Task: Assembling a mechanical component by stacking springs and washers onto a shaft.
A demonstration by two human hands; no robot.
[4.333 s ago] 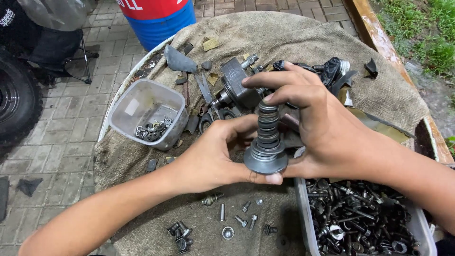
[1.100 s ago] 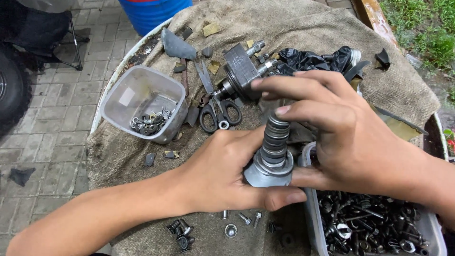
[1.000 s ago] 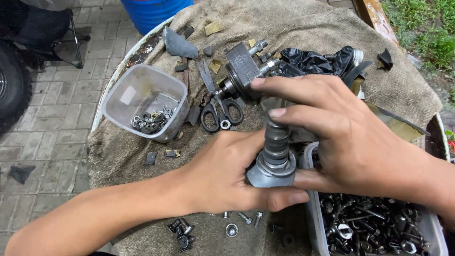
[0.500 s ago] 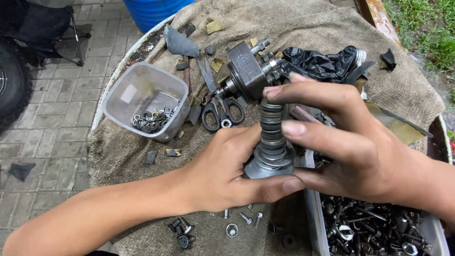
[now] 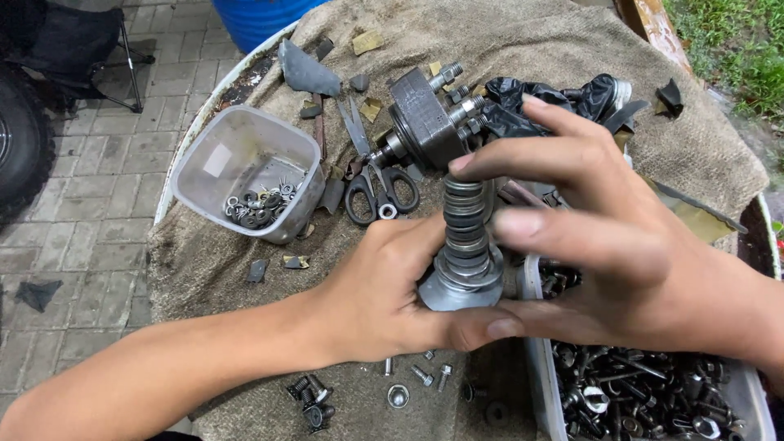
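**Both hands on a ribbed metal shaft above a cluttered workbench**

Nearest the camera, loose bolts and washers point(image 5: 412, 377) lie on the burlap cloth point(image 5: 204, 261), and a clear bin of bolts and nuts point(image 5: 645, 396) sits at lower right. Just beyond, the left hand point(image 5: 384, 298) wraps closed around the flared base of the ribbed metal shaft point(image 5: 465, 245), which stands upright above the cloth. The right hand point(image 5: 621, 237) pinches the shaft's top with its forefinger, thumb pressed under the base. Behind lie black-handled scissors point(image 5: 380, 192), a grey metal pump body point(image 5: 425, 122) and a black plastic bag point(image 5: 555, 98). To the left, a clear tub point(image 5: 245, 175) holds washers.
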